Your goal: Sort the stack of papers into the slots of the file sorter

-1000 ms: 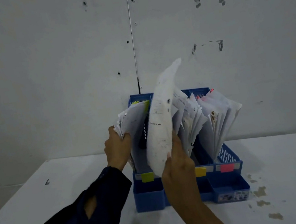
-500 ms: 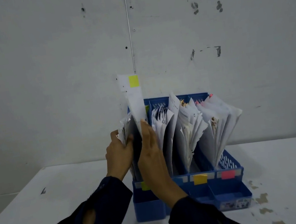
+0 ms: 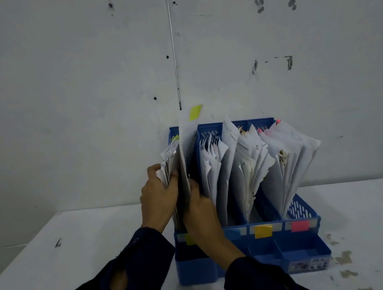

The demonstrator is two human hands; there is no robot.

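A blue file sorter (image 3: 301, 212) stands on the white table (image 3: 53, 262), its slots full of upright white papers. Coloured tabs mark the slot fronts: yellow-green, yellow (image 3: 263, 230) and pink (image 3: 300, 226). My left hand (image 3: 159, 195) grips the bundle of papers (image 3: 169, 163) in the leftmost slot and holds it to the left. My right hand (image 3: 199, 208) holds a single sheet (image 3: 186, 135) with a yellow-green sticky tab at its top, standing upright in the leftmost slot beside the bundle. The sheet's lower part is hidden by my hands.
The sorter's front has low open compartments (image 3: 299, 248). A grey wall rises right behind the sorter. Brown stains (image 3: 344, 258) mark the table to the right of the sorter, and a small dark mark (image 3: 58, 243) lies at the left.
My right hand brought the sheet from in front of the middle slots to the leftmost slot, turned it upright and lowered it in. My left hand kept holding the left bundle aside.
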